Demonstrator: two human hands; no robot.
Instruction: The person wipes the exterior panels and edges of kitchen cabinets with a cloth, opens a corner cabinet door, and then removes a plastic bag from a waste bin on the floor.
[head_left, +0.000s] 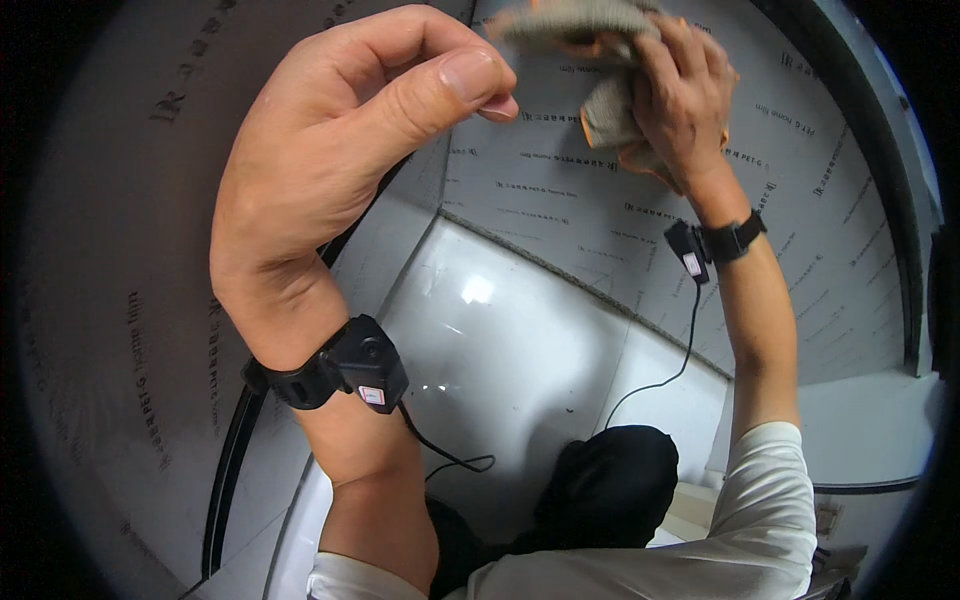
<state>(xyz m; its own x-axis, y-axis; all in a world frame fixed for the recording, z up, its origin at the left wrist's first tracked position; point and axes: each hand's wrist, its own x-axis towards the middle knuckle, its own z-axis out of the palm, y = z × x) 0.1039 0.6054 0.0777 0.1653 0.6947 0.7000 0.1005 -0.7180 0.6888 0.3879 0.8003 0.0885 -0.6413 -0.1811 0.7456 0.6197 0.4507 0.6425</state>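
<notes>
My left hand (322, 142) is raised at upper left, close to the camera. Its fingers curl in against the thumb, and nothing shows between them; the inner side of the fingers is partly hidden. At the upper right, my right hand (686, 97) grips a grey ribbed cloth (611, 112) with orange edging. Part of the cloth is blurred, and its top runs to the upper rim of the picture. Behind the cloth lies a grey panel (547, 169) covered with printed protective film. The blur leaves it unclear whether the cloth touches the panel.
Black strapped devices sit on my left wrist (367, 364) and right wrist (727, 240), each trailing a thin cable. Another film-covered panel (112, 247) stands at left beside a black edge strip (232, 450). A glossy white surface (495, 330) lies below, near my dark-clothed knee (615, 480).
</notes>
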